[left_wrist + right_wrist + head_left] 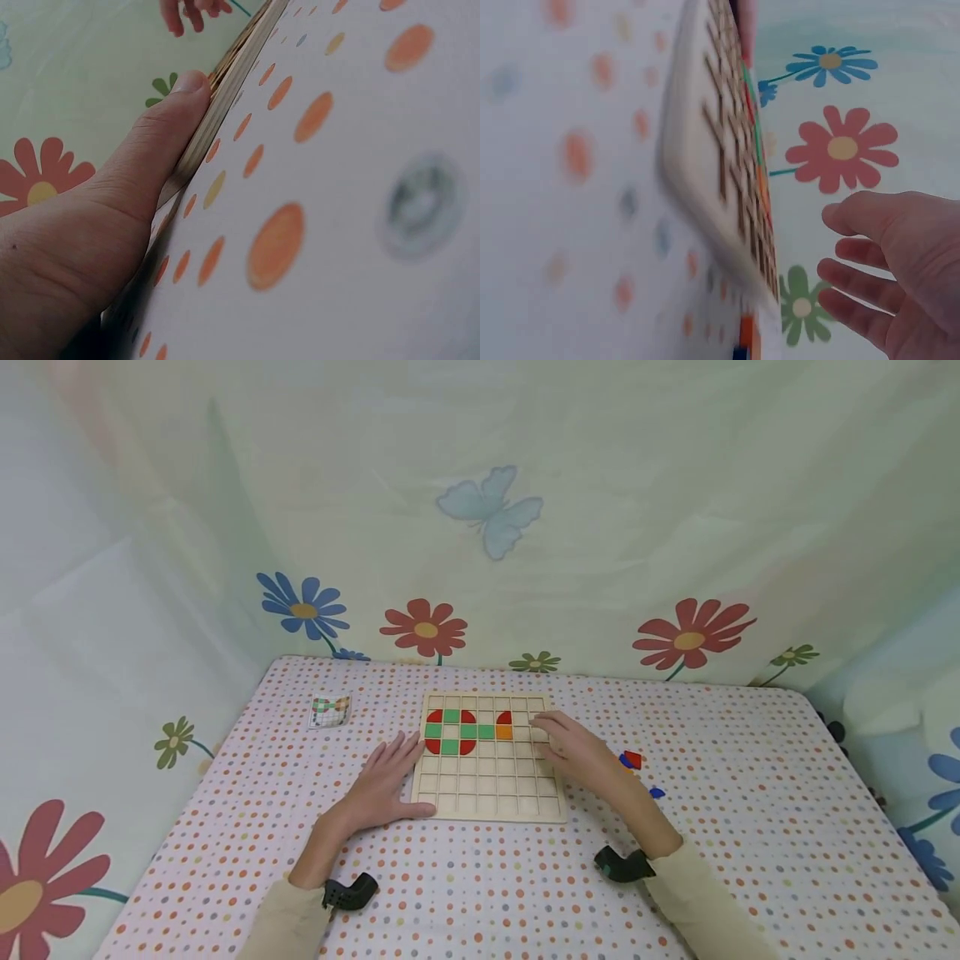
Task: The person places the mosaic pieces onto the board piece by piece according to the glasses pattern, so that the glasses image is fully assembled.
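Observation:
A wooden grid board [487, 785] lies on the table, with red, green and orange pieces in its upper left and middle cells. My left hand [378, 785] rests along the board's left edge, fingers spread; in the left wrist view its thumb [150, 142] lies against the board's edge [225, 97]. Over the board's right side hovers my right hand [581, 756], its fingers relaxed. In the right wrist view this hand [900, 277] shows nothing between thumb and fingers, apart from the board [705, 187]. An orange square [504, 732] sits below a red piece [505, 718].
Right of the board lie a few loose pieces, red [633, 760] and blue [657, 793]. A small printed card [329, 712] lies at the back left of the dotted table [465, 893]. Behind the table hangs a flowered cloth [592, 543].

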### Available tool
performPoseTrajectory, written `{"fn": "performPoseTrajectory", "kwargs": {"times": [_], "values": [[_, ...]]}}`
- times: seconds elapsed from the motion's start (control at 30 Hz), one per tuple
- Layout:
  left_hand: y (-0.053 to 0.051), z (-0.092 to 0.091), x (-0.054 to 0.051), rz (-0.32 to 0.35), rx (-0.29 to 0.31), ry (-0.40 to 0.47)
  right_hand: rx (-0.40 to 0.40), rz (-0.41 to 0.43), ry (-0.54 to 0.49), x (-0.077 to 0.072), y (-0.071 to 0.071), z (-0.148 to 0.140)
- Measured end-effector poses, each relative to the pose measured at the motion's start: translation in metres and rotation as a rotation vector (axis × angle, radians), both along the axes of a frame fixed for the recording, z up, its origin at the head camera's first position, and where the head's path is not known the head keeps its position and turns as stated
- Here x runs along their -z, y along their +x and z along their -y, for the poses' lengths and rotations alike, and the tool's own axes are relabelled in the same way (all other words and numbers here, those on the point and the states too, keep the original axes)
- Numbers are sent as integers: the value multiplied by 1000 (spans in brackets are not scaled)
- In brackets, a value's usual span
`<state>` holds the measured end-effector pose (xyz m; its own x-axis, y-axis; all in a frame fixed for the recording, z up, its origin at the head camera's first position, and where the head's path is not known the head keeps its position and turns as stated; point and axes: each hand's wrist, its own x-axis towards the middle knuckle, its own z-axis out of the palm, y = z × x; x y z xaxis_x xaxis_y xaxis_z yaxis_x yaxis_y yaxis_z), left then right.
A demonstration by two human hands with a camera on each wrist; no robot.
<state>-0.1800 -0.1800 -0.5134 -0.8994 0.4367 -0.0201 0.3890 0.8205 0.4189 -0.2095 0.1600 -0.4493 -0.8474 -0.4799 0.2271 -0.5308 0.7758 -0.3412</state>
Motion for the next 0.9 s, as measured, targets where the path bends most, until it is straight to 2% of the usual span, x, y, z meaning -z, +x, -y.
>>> {"fn": "performPoseTrajectory", "kwargs": {"times": [0.13,0.23,0.3,0.47,0.57,0.7,0.9], "values": [[-2,-4,1,11,6,3,11,-20,44,3,13,-33],[-1,-5,0,26,1,-3,27,-1,75,4,17,-62],[0,-5,-3,26,3,-5,46,26,95,2,15,-81],[2,-4,-10,4,12,5,171,147,104,-4,4,-117],[1,-4,-9,1,12,13,213,172,118,-5,0,-131],[1,-3,-5,1,12,11,194,182,116,-3,-2,-143],[1,-3,-4,-1,10,12,114,303,73,2,-3,-144]]}}
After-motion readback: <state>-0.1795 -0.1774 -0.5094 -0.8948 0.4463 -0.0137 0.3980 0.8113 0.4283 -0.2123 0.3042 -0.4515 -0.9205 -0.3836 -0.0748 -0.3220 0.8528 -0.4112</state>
